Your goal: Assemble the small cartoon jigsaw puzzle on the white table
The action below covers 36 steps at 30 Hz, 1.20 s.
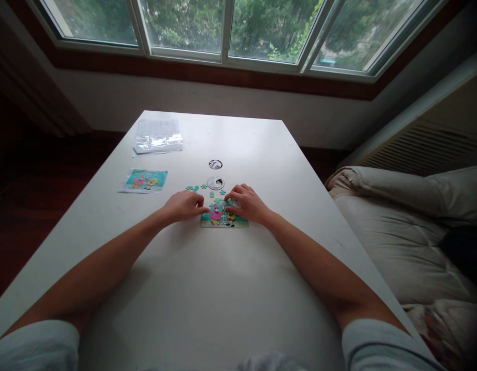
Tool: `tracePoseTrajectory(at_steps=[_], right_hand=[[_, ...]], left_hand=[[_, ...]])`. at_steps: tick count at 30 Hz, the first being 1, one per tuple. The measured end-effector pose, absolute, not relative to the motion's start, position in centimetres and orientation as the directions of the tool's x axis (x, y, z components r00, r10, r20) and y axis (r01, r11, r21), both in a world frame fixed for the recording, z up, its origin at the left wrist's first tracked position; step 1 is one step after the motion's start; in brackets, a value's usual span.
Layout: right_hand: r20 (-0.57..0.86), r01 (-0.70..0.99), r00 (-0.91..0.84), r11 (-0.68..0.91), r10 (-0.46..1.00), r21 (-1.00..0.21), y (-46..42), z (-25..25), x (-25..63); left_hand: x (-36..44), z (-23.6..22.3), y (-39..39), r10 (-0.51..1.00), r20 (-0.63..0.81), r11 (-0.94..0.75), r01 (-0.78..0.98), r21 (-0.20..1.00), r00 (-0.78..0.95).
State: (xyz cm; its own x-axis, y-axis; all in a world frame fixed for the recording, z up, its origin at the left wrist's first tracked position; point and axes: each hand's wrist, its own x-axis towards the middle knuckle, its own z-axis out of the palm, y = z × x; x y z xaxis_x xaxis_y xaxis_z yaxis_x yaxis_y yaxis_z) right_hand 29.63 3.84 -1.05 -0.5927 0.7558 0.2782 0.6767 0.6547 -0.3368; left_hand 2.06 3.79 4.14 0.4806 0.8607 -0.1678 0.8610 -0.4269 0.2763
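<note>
A partly assembled jigsaw puzzle (pixel 217 218) with pink and yellow cartoon figures lies flat on the white table. My left hand (pixel 184 206) is at its left edge, fingers curled, with the thumb tip touching the border. From the right, my right hand (pixel 249 203) reaches over the upper part, its thumb and bent fingers gripping at the puzzle's surface. Whether a single piece is between those fingertips is too small to tell. Loose teal puzzle pieces (pixel 211 194) are scattered just beyond the puzzle, several of them near my left fingers.
Two round, silvery items, one nearer (pixel 215 183) and one farther (pixel 215 164), lie beyond the pieces. To the left is a printed picture sheet (pixel 146 181), with a clear plastic bag (pixel 158 136) behind it. A padded beige seat (pixel 393 232) stands along the table's right side.
</note>
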Motion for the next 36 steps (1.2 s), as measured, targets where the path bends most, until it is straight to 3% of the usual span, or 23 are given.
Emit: tracePoseTrajectory(at_steps=[6, 11, 15, 22, 36], right_hand=[[0.274, 0.672, -0.594, 0.654, 0.756, -0.347, 3.7, -1.0, 29.8], [0.282, 0.67, -0.592, 0.656, 0.755, -0.347, 3.8, -0.9, 30.1], [0.285, 0.664, -0.596, 0.66, 0.751, -0.352, 3.7, -0.7, 30.1], [0.289, 0.648, -0.607, 0.672, 0.74, -0.359, 3.7, -0.6, 29.8], [0.28, 0.635, -0.608, 0.667, 0.743, -0.39, 3.7, -0.7, 29.2]], left_hand=[[-0.3, 3.5, 6.2, 0.957, 0.028, -0.287, 0.925, 0.248, 0.289], [-2.2, 2.0, 7.8, 0.928, 0.154, -0.37, 0.898, 0.24, 0.341], [-2.5, 1.0, 8.4, 0.888, 0.175, -0.458, 0.851, 0.256, 0.426], [-1.6, 0.1, 7.9, 0.893, 0.256, -0.432, 0.865, 0.256, 0.371], [1.4, 1.1, 5.8, 0.923, 0.196, -0.363, 0.918, 0.161, 0.331]])
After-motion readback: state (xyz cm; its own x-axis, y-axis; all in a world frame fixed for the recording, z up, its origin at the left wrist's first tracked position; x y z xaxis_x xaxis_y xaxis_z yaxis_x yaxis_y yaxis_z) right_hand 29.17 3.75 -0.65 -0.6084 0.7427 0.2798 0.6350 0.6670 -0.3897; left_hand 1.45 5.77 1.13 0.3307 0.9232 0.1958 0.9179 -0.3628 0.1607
